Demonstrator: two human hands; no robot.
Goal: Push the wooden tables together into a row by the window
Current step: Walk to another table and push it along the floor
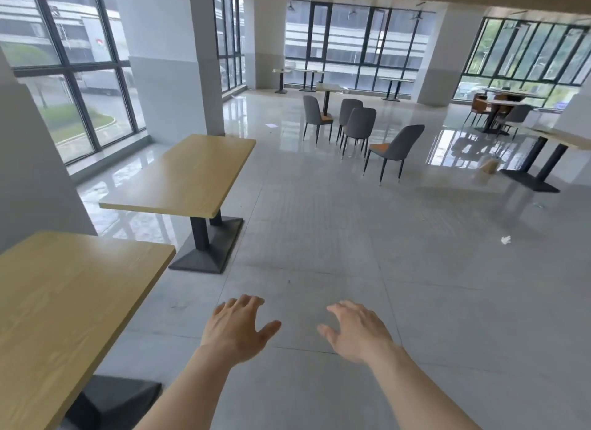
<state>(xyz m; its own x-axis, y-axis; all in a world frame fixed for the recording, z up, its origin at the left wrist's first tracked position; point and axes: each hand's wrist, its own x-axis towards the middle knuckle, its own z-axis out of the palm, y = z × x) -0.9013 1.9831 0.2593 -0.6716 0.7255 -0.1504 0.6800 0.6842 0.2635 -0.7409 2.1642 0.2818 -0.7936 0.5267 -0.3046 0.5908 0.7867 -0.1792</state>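
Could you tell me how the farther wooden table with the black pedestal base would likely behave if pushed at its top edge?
The farther light wooden table probably feels bottom-heavy: its black pedestal base looks broad and solid. It may slide fairly easily on the glossy grey tiled floor. Pushed high, it might rock slightly.

near table [64, 301] left, second table [182, 173] behind it, apart

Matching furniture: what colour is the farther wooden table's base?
Dark grey to black base, seen in the head view.
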